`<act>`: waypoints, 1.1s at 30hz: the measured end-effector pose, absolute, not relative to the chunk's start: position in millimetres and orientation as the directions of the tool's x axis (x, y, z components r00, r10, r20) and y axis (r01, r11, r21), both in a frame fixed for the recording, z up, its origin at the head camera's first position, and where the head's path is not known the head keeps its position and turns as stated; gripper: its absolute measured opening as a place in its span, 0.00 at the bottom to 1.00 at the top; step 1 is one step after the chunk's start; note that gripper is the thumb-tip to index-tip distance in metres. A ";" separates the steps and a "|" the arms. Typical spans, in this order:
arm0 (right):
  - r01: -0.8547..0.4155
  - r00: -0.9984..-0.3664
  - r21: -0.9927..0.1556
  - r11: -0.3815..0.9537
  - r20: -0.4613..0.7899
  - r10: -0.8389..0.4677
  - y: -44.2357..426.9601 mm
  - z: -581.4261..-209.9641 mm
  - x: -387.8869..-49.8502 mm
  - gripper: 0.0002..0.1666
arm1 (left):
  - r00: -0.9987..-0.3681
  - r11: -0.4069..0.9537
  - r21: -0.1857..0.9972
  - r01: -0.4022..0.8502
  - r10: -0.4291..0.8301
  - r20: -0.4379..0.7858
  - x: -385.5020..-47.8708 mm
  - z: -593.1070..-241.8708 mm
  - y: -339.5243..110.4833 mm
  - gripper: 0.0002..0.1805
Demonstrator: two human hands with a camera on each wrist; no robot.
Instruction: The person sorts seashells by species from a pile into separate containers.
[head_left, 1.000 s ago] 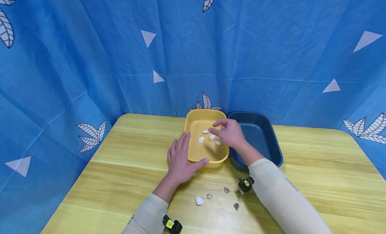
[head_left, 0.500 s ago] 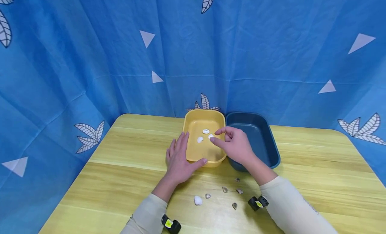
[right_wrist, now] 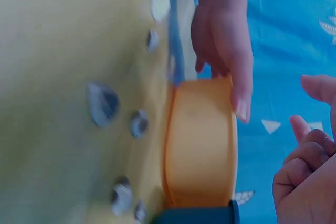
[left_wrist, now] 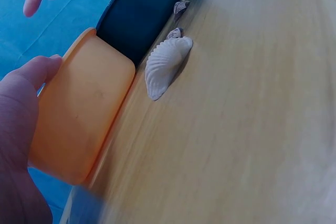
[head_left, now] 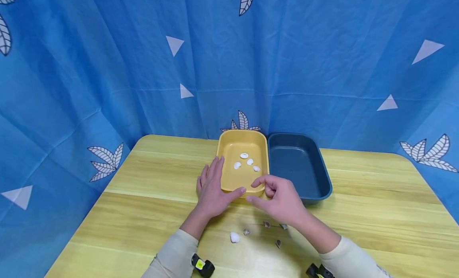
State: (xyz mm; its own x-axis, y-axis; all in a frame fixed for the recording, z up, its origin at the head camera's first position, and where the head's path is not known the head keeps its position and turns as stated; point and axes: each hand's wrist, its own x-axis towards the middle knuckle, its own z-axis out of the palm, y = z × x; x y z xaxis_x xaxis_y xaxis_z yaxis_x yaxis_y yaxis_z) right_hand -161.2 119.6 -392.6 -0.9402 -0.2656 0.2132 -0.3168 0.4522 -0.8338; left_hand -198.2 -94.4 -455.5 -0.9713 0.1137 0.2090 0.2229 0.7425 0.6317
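My left hand [head_left: 211, 194] steadies the yellow tray [head_left: 226, 178], its fingers straight along the left side and its thumb on the near rim. Inside that tray lie several white seashells [head_left: 250, 161]. Over the near right corner of the tray hovers my right hand [head_left: 281, 200], with thumb and index finger apart and nothing between them; its other fingers are curled. On the table in front are a ribbed white seashell [left_wrist: 167, 66] and several small darker seashells [head_left: 278, 243].
A dark blue tray [head_left: 299, 166] stands against the right side of the yellow one, with no shells visible in it. Wood-patterned table [head_left: 150, 178] extends to both sides. A blue patterned curtain [head_left: 215, 63] hangs behind.
My right hand has drawn back from over the shells in the yellow tray toward the tray's near edge, uncovering shells there. The left hand has stayed in place.
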 end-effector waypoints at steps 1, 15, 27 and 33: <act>-0.325 -0.936 -0.831 0.451 0.215 -0.277 118.4 -394.3 -158.0 0.14 | -0.972 0.742 0.633 0.222 0.113 0.208 -198.2 -455.3 -94.2 0.62; -0.371 -0.879 -0.821 0.433 0.160 -0.449 100.2 -425.6 -128.7 0.16 | -0.971 0.749 0.624 0.224 0.114 0.211 -198.7 -456.2 -94.2 0.61; -0.408 -0.851 -0.725 0.555 0.082 -0.519 86.2 -445.7 -125.2 0.16 | -0.972 0.755 0.619 0.217 0.109 0.208 -201.7 -456.2 -94.5 0.61; -0.428 -0.844 -0.670 0.606 0.057 -0.533 81.4 -453.6 -125.0 0.16 | -0.974 0.750 0.626 0.213 0.109 0.201 -200.3 -457.9 -94.3 0.62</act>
